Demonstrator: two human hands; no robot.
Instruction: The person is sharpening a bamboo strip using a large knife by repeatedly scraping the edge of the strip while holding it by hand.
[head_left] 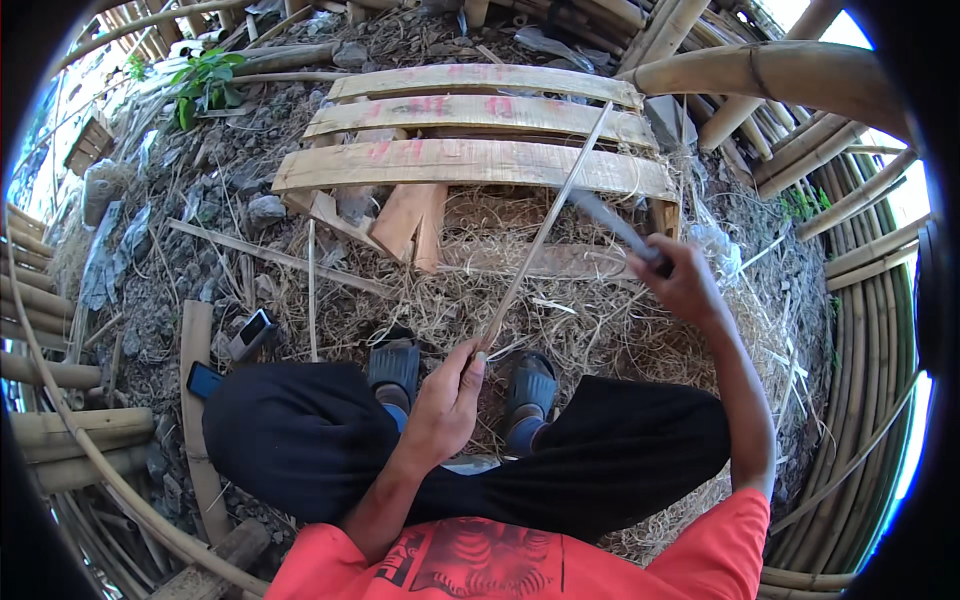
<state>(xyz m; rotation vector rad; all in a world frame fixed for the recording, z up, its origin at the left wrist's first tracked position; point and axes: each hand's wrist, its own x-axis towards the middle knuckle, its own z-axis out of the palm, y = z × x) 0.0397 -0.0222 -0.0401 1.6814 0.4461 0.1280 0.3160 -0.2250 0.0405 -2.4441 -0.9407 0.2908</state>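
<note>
My left hand (pixel 446 405) is closed round the lower end of a long, thin bamboo strip (pixel 540 235). The strip slants up and away to the right, its far end lying over the slats of a low wooden bench (pixel 480 163). In my right hand (pixel 684 285) is the dark handle of a knife (pixel 615 225). Its grey blade, slightly smeared by motion, points up and left toward the strip near the bench's front slat. Whether the blade touches the strip I cannot tell.
Dry shavings (pixel 620 330) cover the ground between my sandalled feet and the bench. Bamboo poles (pixel 860 270) line the right side, and one thick pole (pixel 770 85) juts in at the upper right. A phone (pixel 204 380) and a small white-edged device (pixel 251 334) lie by my left knee.
</note>
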